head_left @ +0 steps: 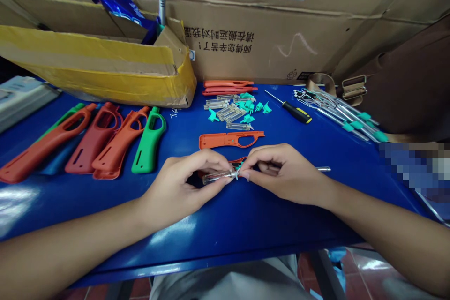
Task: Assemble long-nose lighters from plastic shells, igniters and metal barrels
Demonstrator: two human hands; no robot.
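My left hand (186,183) is closed around a clear lighter fuel tank (218,176), its fingertips near the valve end. My right hand (284,171) pinches at the small whitish valve end of that same tank; the exact bit between the fingertips is hidden. Behind the fingers lies an orange lighter casing half (242,159), mostly covered, with a teal piece showing in it. A metal lighter tube (323,168) sticks out beyond my right hand. Just past the hands, another orange casing half (218,140) rests with its inside facing up.
Several clear tanks (230,112) and teal triggers (259,107) lie mid-table. Red, orange and green lighter casings (149,145) line the left. A screwdriver (297,111) and wired metal tubes (351,117) lie to the right. A yellow-taped box (140,84) stands at the back left.
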